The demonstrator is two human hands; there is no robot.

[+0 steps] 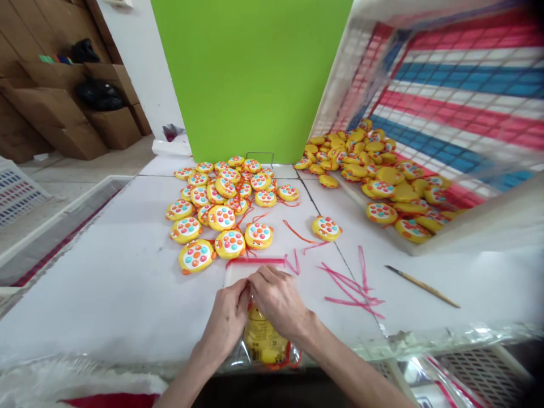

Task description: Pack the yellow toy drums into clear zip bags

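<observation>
At the table's front edge lies a clear plastic bag (243, 352) with a yellow toy (266, 338) inside, its printed back facing up and a red cord near its lower end. My left hand (229, 311) pinches the top of the bag from the left. Close against it, my right hand (278, 294) has its fingers curled over the same end. Both sets of fingertips meet and partly hide the bag's opening. Just beyond them a pink-red strip (255, 260) lies across the edge of what looks like a stack of clear bags.
Several yellow animal-shaped toys with coloured dots (229, 243) are spread ahead; one toy (326, 228) sits apart. A tipped crate (476, 218) at right spills more. Pink strips (352, 289) and a thin wooden-handled brush-like tool (423, 286) lie right. A green panel (255, 73) stands behind.
</observation>
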